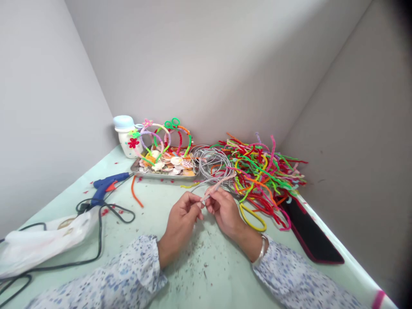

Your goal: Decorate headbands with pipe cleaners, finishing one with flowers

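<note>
Over the middle of the table, my left hand and my right hand meet at the fingertips, both closed in a pinch. Between them is a pale pink pipe cleaner, whose free end points up and to the right past my right hand. My fingers partly cover its lower end, so I cannot tell its exact shape there. Just beyond my hands lies a loose coil of grey wire. A heap of coloured pipe cleaners spreads to the right of it, with a yellow loop near my right wrist.
A metal tray of shells stands at the back, with pipe-cleaner headbands leaning there beside a white jar. On the left are a blue glue gun, its black cord and a plastic bag. A black pouch lies right.
</note>
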